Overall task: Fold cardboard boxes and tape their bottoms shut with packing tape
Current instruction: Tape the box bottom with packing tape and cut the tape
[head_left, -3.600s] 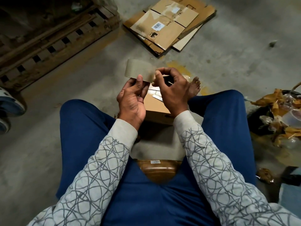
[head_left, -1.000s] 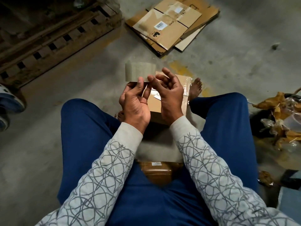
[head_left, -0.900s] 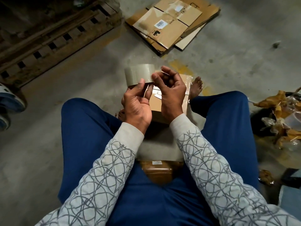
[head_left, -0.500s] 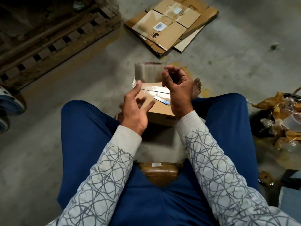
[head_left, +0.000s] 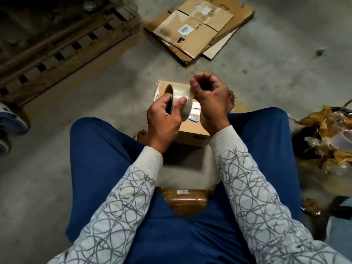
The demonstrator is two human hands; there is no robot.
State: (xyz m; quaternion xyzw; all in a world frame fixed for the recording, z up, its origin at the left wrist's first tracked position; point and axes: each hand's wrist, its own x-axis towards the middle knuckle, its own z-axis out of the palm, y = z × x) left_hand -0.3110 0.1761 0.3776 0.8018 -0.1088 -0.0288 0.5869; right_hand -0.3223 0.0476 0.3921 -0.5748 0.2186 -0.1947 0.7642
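A small brown cardboard box [head_left: 192, 133] sits on the grey concrete floor [head_left: 95, 103] between the person's knees. Over it the left hand [head_left: 163, 119] grips a beige roll of packing tape [head_left: 182, 96], with the right hand [head_left: 209, 98] against the roll's right edge. Far beyond lies a stack of flattened brown cardboard boxes [head_left: 196, 29]. A dark wooden pallet [head_left: 57, 44] is far left, and a heap of crumpled brown wrappers [head_left: 327, 141] is right. A brown tape-wrapped parcel [head_left: 185, 201] lies nearest, between the thighs.

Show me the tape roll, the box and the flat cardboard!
tape roll [head_left: 181, 90], head view, on its outer band.
box [head_left: 192, 138], head view, on its front side.
flat cardboard [head_left: 198, 36], head view, on the top sheet's middle.
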